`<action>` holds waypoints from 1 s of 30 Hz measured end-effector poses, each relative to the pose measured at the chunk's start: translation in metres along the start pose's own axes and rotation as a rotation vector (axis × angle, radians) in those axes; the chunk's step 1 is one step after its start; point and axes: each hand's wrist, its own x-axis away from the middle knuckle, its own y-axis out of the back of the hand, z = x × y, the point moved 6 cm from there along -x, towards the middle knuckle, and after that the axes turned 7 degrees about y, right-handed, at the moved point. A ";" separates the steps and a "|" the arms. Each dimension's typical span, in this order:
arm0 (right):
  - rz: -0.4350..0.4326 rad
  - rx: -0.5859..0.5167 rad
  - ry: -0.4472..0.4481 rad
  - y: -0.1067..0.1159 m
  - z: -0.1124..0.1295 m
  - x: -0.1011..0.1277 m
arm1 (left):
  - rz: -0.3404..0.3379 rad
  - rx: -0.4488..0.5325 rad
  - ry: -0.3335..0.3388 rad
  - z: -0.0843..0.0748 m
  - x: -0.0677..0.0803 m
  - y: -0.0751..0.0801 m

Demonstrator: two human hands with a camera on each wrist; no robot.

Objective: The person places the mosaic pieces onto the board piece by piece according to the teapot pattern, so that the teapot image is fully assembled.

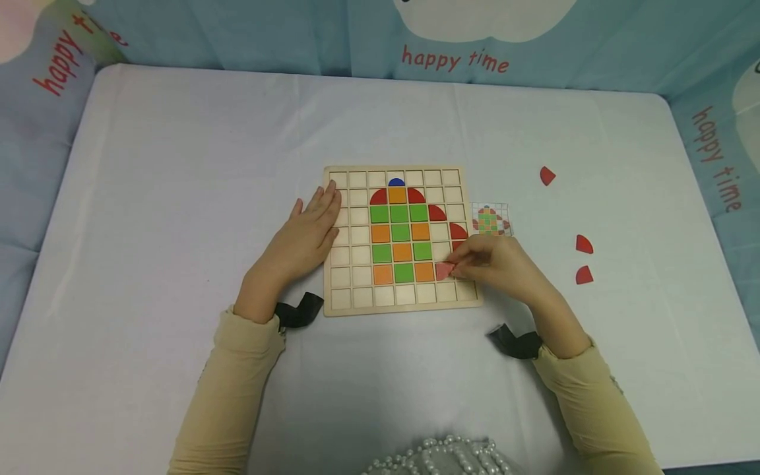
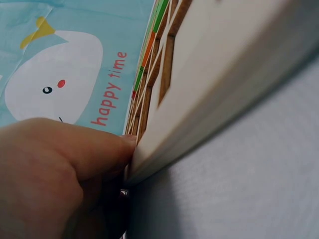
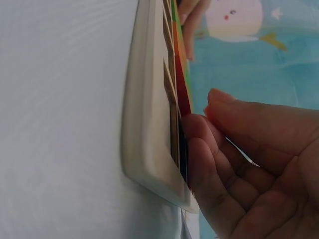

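Note:
A wooden grid board (image 1: 350, 309) lies on the table with green, orange, red and blue pieces set in its cells. Along its left edge rests my left hand (image 1: 303, 234), fingers stretched out and fingertips on the rim. In the left wrist view, a finger (image 2: 107, 149) lies against the board's edge. My right hand (image 1: 499, 267) pinches a red quarter-circle piece (image 1: 443, 270) at the cell right of the bottom orange square (image 1: 424, 272). Its fingers cover part of the board's right side. In the right wrist view, the curled fingers (image 3: 199, 154) stand close at the board's surface.
A small pattern card (image 1: 490, 219) lies against the board's right edge, partly behind the right hand. Loose red pieces lie farther right: one at the back (image 1: 547, 175), two nearer (image 1: 584, 244). Black wrist straps (image 1: 299, 311) stick out below the hands.

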 end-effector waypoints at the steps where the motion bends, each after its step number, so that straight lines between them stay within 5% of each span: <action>1: -0.001 0.001 0.002 0.000 0.000 0.000 | 0.001 -0.001 0.000 0.000 0.000 0.000; 30: -0.025 -0.049 -0.028 0.002 -0.004 0.000 | 0.001 -0.001 0.001 0.000 0.001 0.001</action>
